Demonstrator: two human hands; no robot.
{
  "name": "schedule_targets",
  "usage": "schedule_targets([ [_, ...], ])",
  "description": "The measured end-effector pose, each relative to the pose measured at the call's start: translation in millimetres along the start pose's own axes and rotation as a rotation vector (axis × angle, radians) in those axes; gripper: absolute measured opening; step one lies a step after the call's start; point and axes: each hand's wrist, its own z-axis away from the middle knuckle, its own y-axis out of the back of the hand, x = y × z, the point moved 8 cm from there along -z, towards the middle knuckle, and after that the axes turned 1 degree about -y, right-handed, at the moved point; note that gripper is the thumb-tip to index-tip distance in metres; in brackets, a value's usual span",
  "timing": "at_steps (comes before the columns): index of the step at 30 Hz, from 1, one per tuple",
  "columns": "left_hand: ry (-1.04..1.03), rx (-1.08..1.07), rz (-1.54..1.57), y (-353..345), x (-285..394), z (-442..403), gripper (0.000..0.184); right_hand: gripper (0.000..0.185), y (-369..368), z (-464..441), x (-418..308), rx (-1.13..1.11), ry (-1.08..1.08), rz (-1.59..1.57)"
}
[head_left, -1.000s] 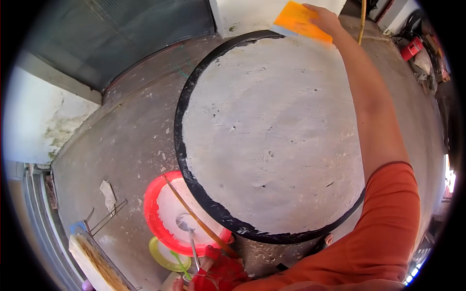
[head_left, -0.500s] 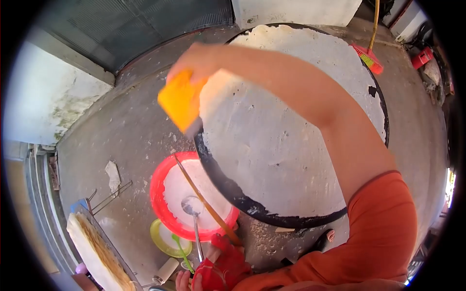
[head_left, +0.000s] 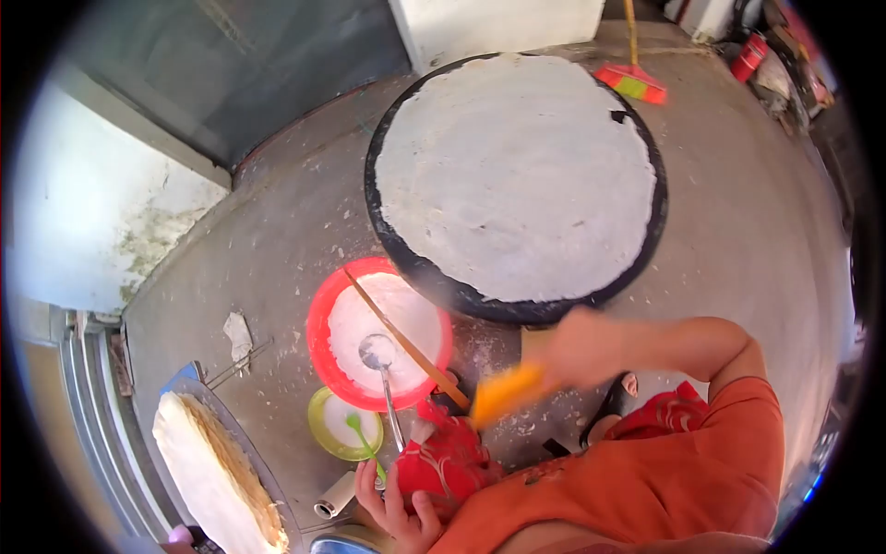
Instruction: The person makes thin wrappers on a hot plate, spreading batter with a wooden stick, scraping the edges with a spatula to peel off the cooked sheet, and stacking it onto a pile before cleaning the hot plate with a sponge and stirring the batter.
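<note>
Your camera sits on your head and looks forward and steeply down, quite near above your right hand [head_left: 586,349] and your left hand [head_left: 403,513]. Its view is wide, with curved dark edges; beyond your right hand, it reaches the round griddle [head_left: 531,311] and the white wall [head_left: 503,30].

Grey floor [head_left: 748,231], white specks scattered about. Dark panel [head_left: 286,83] at 11 o'clock. White wall [head_left: 101,194] at 9 to 10, stained low down; white wall section [head_left: 508,28] at 12. Ridged pale rails [head_left: 101,415] at 8. Clutter [head_left: 775,88] at 2, blurry. Small bright patch [head_left: 812,487] near 4.
</note>
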Motion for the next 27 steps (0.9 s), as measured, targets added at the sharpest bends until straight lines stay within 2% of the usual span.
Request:
schedule_targets([
  [1, -0.023, -0.006, 0.009, 1.2, 3.0, 6.2, 0.038, 0.034, 9.5, 22.4, 37.6, 0.345, -0.112, -0.159],
  [3, -0.009, -0.008, 0.060, -4.8, -3.2, 17.5, 0.042, 0.043, 22.1, 92.9, 122.6, 0.855, -0.580, -0.322],
  [4, -0.005, 0.030, 0.080, -2.1, 0.2, 18.6, 0.033, 0.048, 8.5, 132.5, 182.8, 1.234, -0.651, -0.395],
  [5, -0.024, 0.038, 0.078, -2.7, 2.4, 20.8, 0.033, 0.047, 21.1, 168.4, 191.4, 1.396, -0.668, -0.642],
  [7, -0.048, 0.087, 0.132, -3.5, 1.1, 27.6, 0.036, 0.046, 7.3, 236.4, 237.1, 1.661, -0.910, -0.588],
  [8, -0.065, 0.116, 0.141, -3.4, 1.9, 30.3, 0.036, 0.046, 0.9, 251.0, 249.2, 1.671, -0.914, -0.590],
  [10, -0.085, 0.126, 0.158, -2.9, 6.4, 33.7, 0.036, 0.044, -17.1, 276.2, 263.1, 1.544, -1.297, -0.422],
  [13, -0.097, 0.145, 0.183, -1.4, 11.7, 38.5, 0.036, 0.044, -37.0, 248.5, 236.2, 1.464, -1.275, -0.485],
  [15, -0.092, 0.158, 0.244, -2.5, 12.3, 41.6, 0.035, 0.041, -60.4, 215.2, 200.2, 1.524, -1.292, -0.459],
  [16, -0.108, 0.168, 0.265, -4.3, 11.8, 42.3, 0.035, 0.042, -74.6, 192.8, 177.5, 1.575, -1.205, -0.521],
  [18, -0.100, 0.154, 0.304, -10.9, 13.5, 40.1, 0.036, 0.051, -96.5, 140.9, 129.6, 1.503, -1.076, -0.504],
  [20, -0.133, 0.122, 0.308, -13.4, 23.3, 36.0, 0.036, 0.047, -104.9, 96.5, 64.4, 1.307, -0.890, -0.531],
  [21, -0.133, 0.123, 0.304, -12.2, 27.5, 32.6, 0.036, 0.045, -107.2, 73.5, 41.3, 1.119, -0.709, -0.445],
  [22, -0.147, 0.089, 0.323, -14.0, 33.4, 28.1, 0.038, 0.041, -97.9, 69.8, 5.3, 1.043, -0.604, -0.400],
  [23, -0.160, 0.055, 0.341, -16.5, 39.3, 23.1, 0.040, 0.041, -89.2, 77.3, -9.9, 1.042, -0.601, -0.404],
  [25, -0.231, 0.057, 0.247, -21.6, 43.5, 3.9, 0.045, 0.036, -80.4, 75.2, -40.2, 0.790, -0.507, -0.246],
  [27, -0.299, 0.026, 0.280, -33.2, 50.6, -26.5, 0.049, 0.031, -71.9, 86.3, -56.9, 0.737, -0.468, -0.207],
])
